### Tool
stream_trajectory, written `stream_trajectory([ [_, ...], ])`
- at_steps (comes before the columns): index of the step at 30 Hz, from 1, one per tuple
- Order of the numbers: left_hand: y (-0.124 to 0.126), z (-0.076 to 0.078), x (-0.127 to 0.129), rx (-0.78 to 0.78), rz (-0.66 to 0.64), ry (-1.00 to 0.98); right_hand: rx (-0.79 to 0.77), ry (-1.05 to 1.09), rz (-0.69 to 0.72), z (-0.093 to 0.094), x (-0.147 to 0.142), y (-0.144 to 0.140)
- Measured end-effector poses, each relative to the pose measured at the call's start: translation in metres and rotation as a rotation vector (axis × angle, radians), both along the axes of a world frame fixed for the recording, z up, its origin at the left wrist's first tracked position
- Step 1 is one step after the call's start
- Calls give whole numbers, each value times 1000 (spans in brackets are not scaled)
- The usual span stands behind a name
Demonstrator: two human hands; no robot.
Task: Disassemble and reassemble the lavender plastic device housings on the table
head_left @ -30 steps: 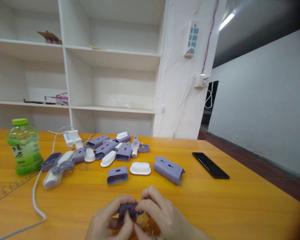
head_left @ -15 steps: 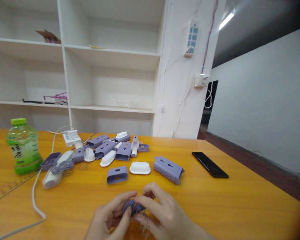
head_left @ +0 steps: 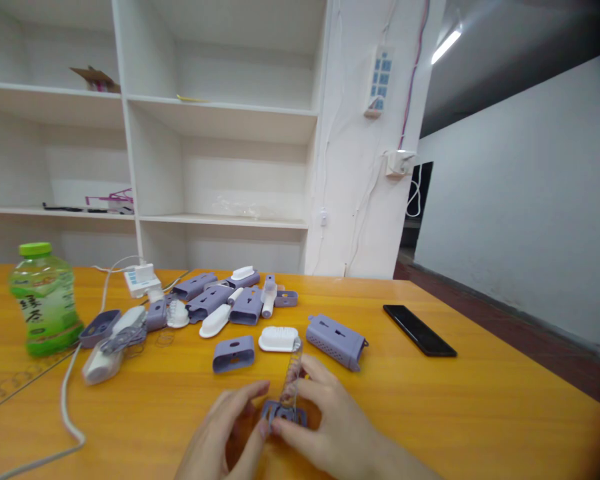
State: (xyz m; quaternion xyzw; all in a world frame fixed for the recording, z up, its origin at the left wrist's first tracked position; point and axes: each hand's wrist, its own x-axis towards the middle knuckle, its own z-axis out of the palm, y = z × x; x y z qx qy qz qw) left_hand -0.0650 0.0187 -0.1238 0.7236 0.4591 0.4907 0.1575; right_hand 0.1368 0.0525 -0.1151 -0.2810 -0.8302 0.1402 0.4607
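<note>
My left hand (head_left: pixel 227 433) and my right hand (head_left: pixel 330 427) meet at the near edge of the orange table (head_left: pixel 480 400). Together they pinch a small purple plastic piece (head_left: pixel 284 413) that rests on the table. A thin see-through roller (head_left: pixel 293 373) sticks up from that piece, tilted slightly right. Just beyond my fingers lie a purple shell (head_left: pixel 233 353), a white cap (head_left: pixel 279 339) and a perforated purple case (head_left: pixel 336 341).
A heap of purple and white parts (head_left: pixel 220 303) lies farther back. A green bottle (head_left: pixel 44 300) stands at the left, near a white cable (head_left: pixel 67 400) and power strip (head_left: pixel 141 279). A black phone (head_left: pixel 419 329) lies to the right. White shelves (head_left: pixel 220 120) stand behind.
My hands have moved slightly away from me and opened up around the purple piece. The see-through roller, before bunched under my fingers, now stands up from the piece.
</note>
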Motion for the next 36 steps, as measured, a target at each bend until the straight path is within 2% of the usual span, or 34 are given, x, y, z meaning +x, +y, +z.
stream_trajectory([
  [2,3,6,-9,142,109,193,-43,1,-20,-3,1,6],
  [5,11,25,-28,309,239,372,-87,-7,-20,-8,4,14],
  [8,28,44,-46,374,367,455,-125,-5,-9,-9,7,16],
  [10,44,49,-53,384,401,492,-146,12,6,-6,9,15],
  [13,62,50,-54,298,331,518,-154,67,34,0,10,11],
  [15,65,50,-50,205,258,513,-137,114,44,4,11,8],
  [19,53,50,-49,84,187,438,-115,162,61,4,9,6],
  [24,42,40,-56,10,181,276,-156,206,52,3,9,8],
  [26,36,39,-55,-35,133,235,-179,216,49,3,10,9],
  [31,16,47,-50,-138,-54,260,-221,280,68,0,13,11],
  [34,13,51,-50,-161,-67,328,-233,318,128,-1,12,11],
  [36,15,56,-47,-116,-28,315,-236,330,153,-1,11,11],
])
